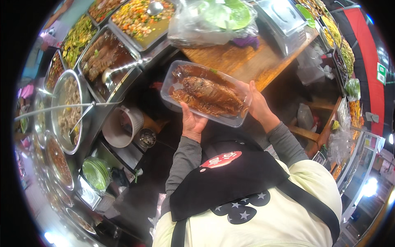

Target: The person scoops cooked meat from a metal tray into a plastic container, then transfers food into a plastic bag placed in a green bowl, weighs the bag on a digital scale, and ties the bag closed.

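Note:
A clear rectangular plastic container (228, 122) hangs in front of my chest, held in both hands. Inside it lie pieces of cooked fish (213, 92) in a reddish-brown sauce, with a bit of green on top; no lid covers them. My left hand (193, 122) supports the near left side, its thumb along the wall. My right hand (259, 103) grips the right end, thumb up. Left of the container, a metal tray (120, 83) holds similar fish in sauce, with a metal ladle (108, 75) resting in it.
A wooden counter (247, 58) lies beyond the container, bearing plastic-bagged green plates (228, 14) and a steel container (280, 18). Food trays and a large metal bowl (68, 111) line the left. Below stand a white bucket (122, 126) and bagged green plates (95, 174). Wooden shelving (305, 132) stands right.

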### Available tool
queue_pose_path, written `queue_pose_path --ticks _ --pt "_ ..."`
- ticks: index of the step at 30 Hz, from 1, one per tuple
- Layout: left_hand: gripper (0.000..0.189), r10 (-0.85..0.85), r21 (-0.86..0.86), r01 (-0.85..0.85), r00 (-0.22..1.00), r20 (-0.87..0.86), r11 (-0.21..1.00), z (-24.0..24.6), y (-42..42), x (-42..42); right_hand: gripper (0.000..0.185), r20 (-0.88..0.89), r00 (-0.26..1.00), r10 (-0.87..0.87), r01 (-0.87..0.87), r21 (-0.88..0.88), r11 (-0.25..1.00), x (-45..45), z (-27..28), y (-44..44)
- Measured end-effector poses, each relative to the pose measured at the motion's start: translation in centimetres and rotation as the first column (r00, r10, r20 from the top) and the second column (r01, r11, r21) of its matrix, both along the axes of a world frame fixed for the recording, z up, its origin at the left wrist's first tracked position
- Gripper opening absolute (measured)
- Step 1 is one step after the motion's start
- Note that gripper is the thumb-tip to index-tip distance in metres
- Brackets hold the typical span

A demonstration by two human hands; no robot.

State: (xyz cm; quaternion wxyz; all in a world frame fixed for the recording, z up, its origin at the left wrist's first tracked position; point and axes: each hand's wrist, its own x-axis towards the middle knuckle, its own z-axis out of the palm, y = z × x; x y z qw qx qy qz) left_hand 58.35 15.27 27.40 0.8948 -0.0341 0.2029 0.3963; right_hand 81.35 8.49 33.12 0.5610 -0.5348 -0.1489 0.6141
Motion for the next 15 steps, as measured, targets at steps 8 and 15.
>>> queue_pose_path --ticks 8,15 --pt "0.067 -0.388 -0.010 0.406 0.865 -0.319 0.914 -1.9 -2.1 7.0 0.055 0.256 0.967 0.008 -0.006 -0.005 1.000 11.5 -4.4 -0.3" --pt "0.058 -0.203 -0.110 0.282 0.327 -0.923 0.953 -1.2 -3.1 6.3 0.053 0.350 0.932 0.098 -0.084 -0.055 0.995 19.4 -9.0 3.2"
